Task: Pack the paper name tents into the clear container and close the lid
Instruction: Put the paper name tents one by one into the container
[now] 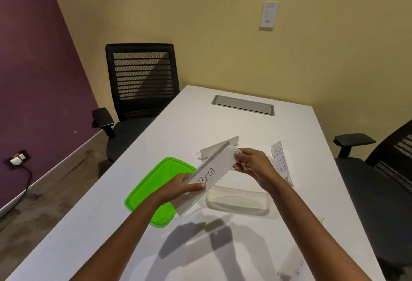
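Note:
I hold a white name tent marked BETA above the table, tilted, between both hands. My left hand pinches its near end and my right hand grips its far end. Under it stands the clear container, open, partly hidden by my right wrist. The green lid lies flat to the container's left. A tent marked PETER lies to the right of my right hand. Another tent lies behind the BETA one. One more tent sits at the near right edge.
The white table has a grey cable hatch at its far end. A black office chair stands at the far left and another at the right. A wall switch hangs on the yellow wall.

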`<action>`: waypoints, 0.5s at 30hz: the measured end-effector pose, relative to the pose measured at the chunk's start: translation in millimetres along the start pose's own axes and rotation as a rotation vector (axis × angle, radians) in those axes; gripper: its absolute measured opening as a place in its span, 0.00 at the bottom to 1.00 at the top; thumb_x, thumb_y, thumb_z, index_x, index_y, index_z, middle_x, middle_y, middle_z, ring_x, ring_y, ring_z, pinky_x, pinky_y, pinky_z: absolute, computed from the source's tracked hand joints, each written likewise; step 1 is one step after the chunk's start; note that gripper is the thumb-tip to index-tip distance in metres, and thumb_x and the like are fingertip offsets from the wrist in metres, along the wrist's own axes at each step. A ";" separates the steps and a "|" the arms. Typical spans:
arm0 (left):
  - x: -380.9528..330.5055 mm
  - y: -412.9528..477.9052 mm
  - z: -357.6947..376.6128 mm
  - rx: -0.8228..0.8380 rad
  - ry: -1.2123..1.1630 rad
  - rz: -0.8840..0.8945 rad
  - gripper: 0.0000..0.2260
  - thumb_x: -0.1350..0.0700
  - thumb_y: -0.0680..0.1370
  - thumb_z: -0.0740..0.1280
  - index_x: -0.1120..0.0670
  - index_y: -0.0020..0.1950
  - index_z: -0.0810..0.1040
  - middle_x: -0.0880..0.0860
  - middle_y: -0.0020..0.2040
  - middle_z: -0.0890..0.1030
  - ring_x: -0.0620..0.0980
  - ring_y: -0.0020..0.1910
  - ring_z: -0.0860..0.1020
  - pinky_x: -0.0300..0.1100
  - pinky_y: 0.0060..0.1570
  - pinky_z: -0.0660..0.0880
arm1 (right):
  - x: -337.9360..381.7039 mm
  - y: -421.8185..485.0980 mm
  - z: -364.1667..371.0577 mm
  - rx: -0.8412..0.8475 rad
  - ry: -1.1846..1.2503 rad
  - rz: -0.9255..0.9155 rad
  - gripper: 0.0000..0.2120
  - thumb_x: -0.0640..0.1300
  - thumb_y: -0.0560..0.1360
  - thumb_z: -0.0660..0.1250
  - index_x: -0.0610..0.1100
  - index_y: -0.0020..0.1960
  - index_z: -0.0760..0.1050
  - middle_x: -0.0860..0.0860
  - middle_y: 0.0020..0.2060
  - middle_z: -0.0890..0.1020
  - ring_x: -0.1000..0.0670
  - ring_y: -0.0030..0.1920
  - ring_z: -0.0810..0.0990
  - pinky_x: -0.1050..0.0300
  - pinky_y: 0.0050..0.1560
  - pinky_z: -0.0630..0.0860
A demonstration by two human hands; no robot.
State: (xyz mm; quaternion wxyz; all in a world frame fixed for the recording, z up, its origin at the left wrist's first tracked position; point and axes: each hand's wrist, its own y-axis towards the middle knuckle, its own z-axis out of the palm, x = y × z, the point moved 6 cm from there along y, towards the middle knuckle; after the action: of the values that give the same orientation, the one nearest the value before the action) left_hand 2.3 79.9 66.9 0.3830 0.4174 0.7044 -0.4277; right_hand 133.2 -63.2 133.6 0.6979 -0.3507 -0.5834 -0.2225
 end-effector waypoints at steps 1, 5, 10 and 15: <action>-1.3 3.3 3.8 -0.002 -0.036 0.005 0.08 0.46 0.66 0.68 0.46 0.42 0.79 0.40 0.34 0.82 0.31 0.29 0.78 0.26 0.34 0.73 | 2.2 0.6 -2.8 -0.038 0.039 -0.019 0.05 0.34 0.77 0.60 0.36 0.49 0.75 0.46 0.34 0.77 0.51 0.30 0.75 0.70 0.30 0.77; -6.6 16.0 20.7 -0.089 -0.194 -0.012 0.10 0.46 0.69 0.69 0.50 0.47 0.79 0.49 0.44 0.83 0.39 0.35 0.81 0.33 0.40 0.77 | -6.3 1.5 -6.1 -0.189 0.110 -0.047 0.10 0.33 0.76 0.62 0.42 0.55 0.69 0.46 0.37 0.77 0.49 0.33 0.76 0.68 0.30 0.78; -17.0 31.0 40.1 -0.292 -0.417 -0.045 0.23 0.46 0.72 0.69 0.63 0.57 0.73 0.57 0.52 0.80 0.52 0.46 0.79 0.42 0.45 0.76 | -31.1 -9.2 16.3 -0.151 -0.274 -0.110 0.19 0.35 0.75 0.63 0.38 0.65 0.69 0.46 0.48 0.79 0.47 0.43 0.78 0.60 0.42 0.76; -22.5 45.5 54.3 -0.360 -0.586 -0.137 0.15 0.53 0.74 0.68 0.59 0.53 0.66 0.55 0.45 0.75 0.48 0.39 0.75 0.34 0.32 0.73 | -48.8 -23.7 34.2 -0.133 -0.709 -0.181 0.25 0.42 0.78 0.59 0.38 0.72 0.58 0.40 0.70 0.65 0.45 0.71 0.64 0.59 0.67 0.63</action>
State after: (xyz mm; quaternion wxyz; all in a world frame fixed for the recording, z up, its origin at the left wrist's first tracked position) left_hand 61.9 37.0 55.6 0.6065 0.1544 0.6552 -0.4230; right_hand 82.8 -57.9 94.2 0.4056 -0.3977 -0.8018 -0.1854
